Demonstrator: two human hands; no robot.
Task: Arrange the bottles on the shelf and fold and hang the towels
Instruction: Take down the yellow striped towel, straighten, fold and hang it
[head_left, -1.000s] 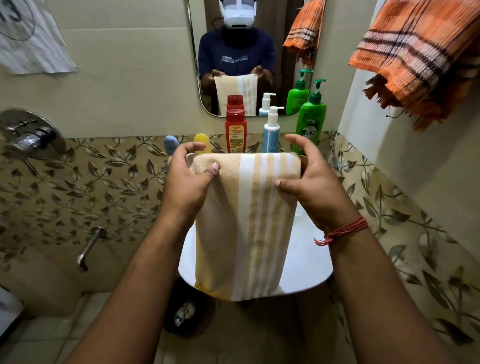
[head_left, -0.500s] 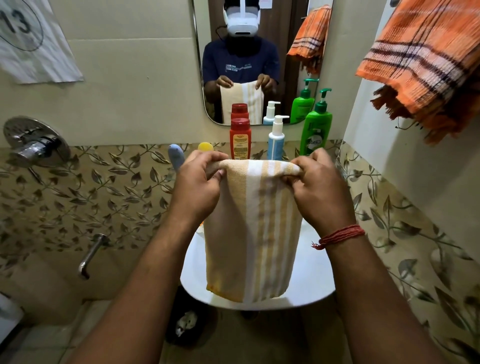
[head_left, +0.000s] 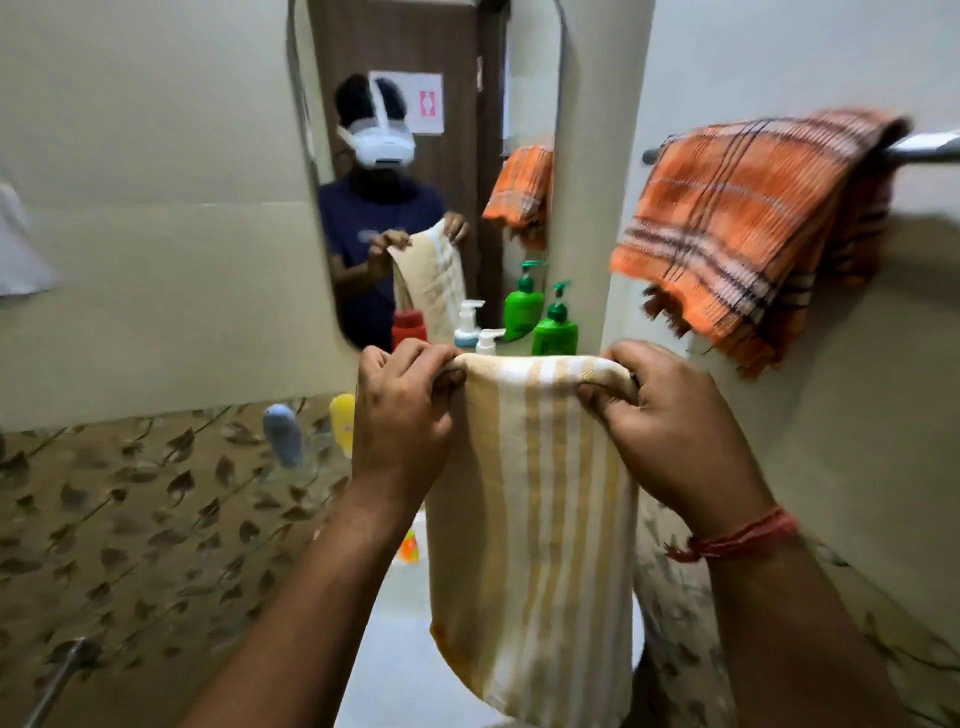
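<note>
At centre frame, left hand (head_left: 402, 410) and right hand (head_left: 670, 415) each pinch a top corner of the folded yellow-striped towel (head_left: 535, 499), which hangs free before the pump bottles (head_left: 556, 327). At 2 o'clock, an orange plaid towel (head_left: 753, 223) fills the near end of the towel rail (head_left: 924, 148). Risks: a loosened grip undoes the fold; a swinging hem may topple bottles; crowding may dislodge the hung towel.

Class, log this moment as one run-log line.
left hand: grips striped towel | right hand: grips it | orange towel: on rail
</note>
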